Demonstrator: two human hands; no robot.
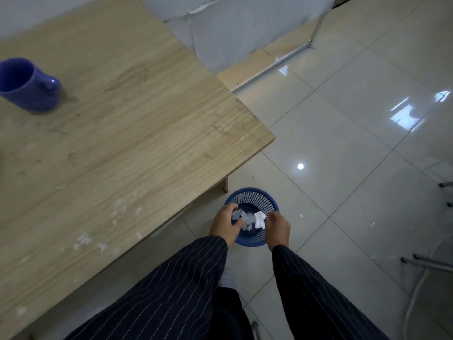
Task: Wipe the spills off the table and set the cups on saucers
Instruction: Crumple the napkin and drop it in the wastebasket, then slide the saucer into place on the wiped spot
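A: Head view. Landmark?

B: Small round blue plastic mesh wastebasket [252,217], standing on the glossy pale tiled floor [343,148] just off the near corner of the light wood-grain table [127,133].

A: Hands?

B: Both over the basket's mouth. Left hand [226,224] above its left rim, fingers curled around torn white tissue scraps [239,215]. Right hand [278,228] above its right rim, pinching a crumpled white tissue wad [259,220]. More white scraps sit lower, between the hands; can't tell whether held or inside the basket. Dark pinstriped sleeves [176,285] on both arms.

A: Cup?

B: Blue-violet ceramic mug [27,85], up on the tabletop, well apart from the basket, far-left. Upright, though the wide lens makes it look tilted; handle faces the basket side. It stands directly on the wood.

A: Table surface?

B: Whitish flecks and smears [103,229] on the table edge left of the basket.
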